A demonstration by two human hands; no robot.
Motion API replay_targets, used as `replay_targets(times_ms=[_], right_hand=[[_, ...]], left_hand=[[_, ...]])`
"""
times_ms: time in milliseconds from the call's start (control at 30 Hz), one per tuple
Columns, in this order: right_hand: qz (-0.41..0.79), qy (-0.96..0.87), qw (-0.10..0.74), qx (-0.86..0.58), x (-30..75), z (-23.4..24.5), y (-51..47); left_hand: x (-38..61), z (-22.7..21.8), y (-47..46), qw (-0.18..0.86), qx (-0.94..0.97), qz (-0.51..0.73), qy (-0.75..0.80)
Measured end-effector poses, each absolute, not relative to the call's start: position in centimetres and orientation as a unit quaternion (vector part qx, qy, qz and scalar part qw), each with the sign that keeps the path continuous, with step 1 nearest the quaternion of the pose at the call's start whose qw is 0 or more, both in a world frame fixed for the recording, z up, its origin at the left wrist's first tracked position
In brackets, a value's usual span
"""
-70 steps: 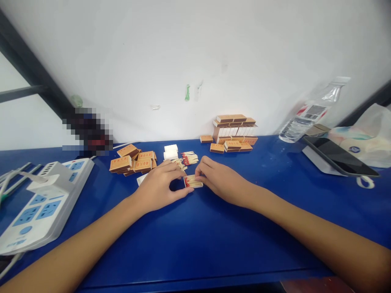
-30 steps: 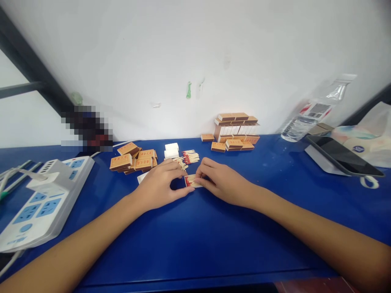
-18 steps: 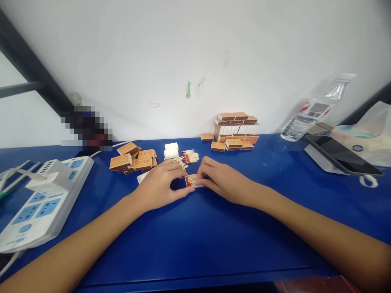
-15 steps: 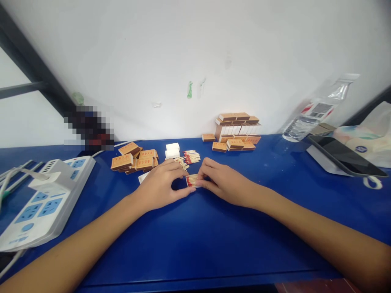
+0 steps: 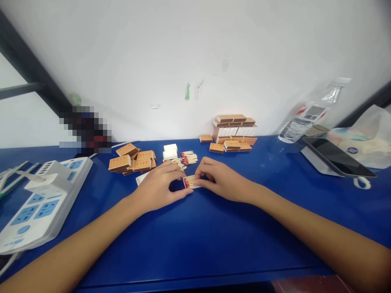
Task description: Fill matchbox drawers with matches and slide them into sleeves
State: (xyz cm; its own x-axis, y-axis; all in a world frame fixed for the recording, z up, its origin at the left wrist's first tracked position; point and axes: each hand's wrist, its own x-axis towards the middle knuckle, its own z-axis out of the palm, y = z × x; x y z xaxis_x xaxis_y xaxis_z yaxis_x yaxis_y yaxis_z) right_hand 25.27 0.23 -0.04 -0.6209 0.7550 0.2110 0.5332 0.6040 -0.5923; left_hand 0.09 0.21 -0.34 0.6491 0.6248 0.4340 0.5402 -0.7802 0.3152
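Note:
Between my hands, a small white matchbox tray (image 5: 185, 183) lies on the table, filled with red-headed matches (image 5: 190, 181). My left hand (image 5: 161, 184) grips the tray's left end between thumb and forefinger. My right hand (image 5: 219, 179) is closed in a pinch on the matches at the right end; its fingertips cover that end of the tray. Just behind are a pile of loose matches (image 5: 189, 157) and white empty-looking trays (image 5: 170, 151). Another white tray (image 5: 140, 178) is partly hidden by my left hand.
Closed orange matchboxes (image 5: 143, 164) are heaped at left, and more are stacked (image 5: 233, 131) by the wall. A white power strip (image 5: 51, 203) sits on the left side of the blue table (image 5: 198, 240). A plastic bottle (image 5: 308, 116), phone (image 5: 336, 156) and tissue pack (image 5: 357, 140) stand at right.
The whole view has shifted slightly, with things appearing a little further left. Both hands keep the same hold around the tray and its matches.

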Motion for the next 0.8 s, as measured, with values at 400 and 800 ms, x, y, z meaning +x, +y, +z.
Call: replay_targets(times_ms=[400, 800], right_hand=[[0.116, -0.857, 0.299, -0.403, 25.1, -2.5, 4.9], [0.084, -0.863, 0.239, -0.438, 25.3, -2.6, 4.7]], left_hand=[[0.4, -0.6, 0.1, 0.071, 0.909, 0.271, 0.308], [0.3, -0.2, 0.1, 0.071, 0.905, 0.267, 0.323]])
